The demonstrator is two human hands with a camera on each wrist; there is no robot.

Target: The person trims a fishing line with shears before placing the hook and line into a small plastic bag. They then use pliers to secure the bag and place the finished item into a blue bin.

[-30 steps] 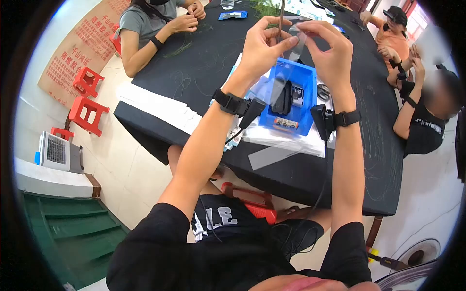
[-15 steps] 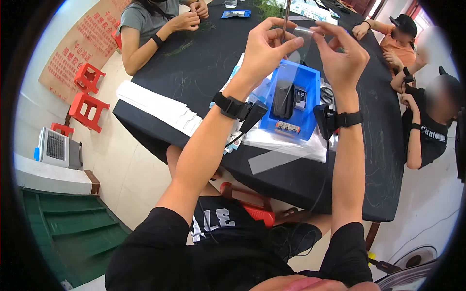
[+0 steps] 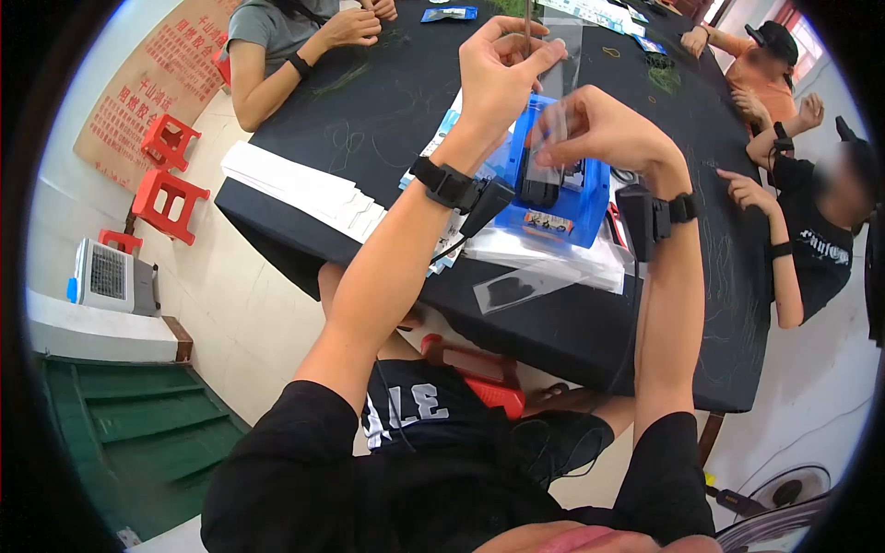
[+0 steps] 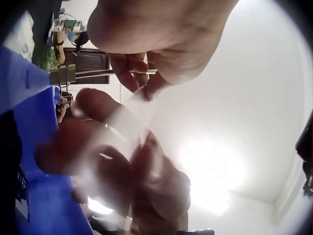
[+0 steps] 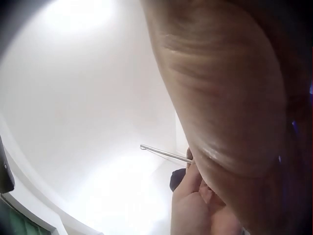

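My left hand [image 3: 493,78] pinches a clear plastic strip [image 3: 564,64], perhaps a flat bag, between thumb and fingers. A slim metal rod [image 3: 527,13] also stands in that hand, pointing up past the fingers; its thin tip shows in the right wrist view. Lower down, my right hand [image 3: 613,134] is at the strip, thumb and fingers apart. In the left wrist view the strip [image 4: 115,125] hangs across the right hand's blurred fingers [image 4: 98,105]. Beneath both hands is a blue plastic bin [image 3: 590,226] holding a black case [image 3: 539,191].
A loose clear strip [image 3: 502,293] lies by the table's front edge. White paper sheets [image 3: 286,189] are spread to the left. Across the black-covered table [image 3: 369,138] are a blue packet [image 3: 450,14] and green strands [image 3: 659,78]. Other people sit around it.
My right hand has come down and left, from the strip's upper part to over the bin. The left hand stays near the same spot, still holding strip and rod.
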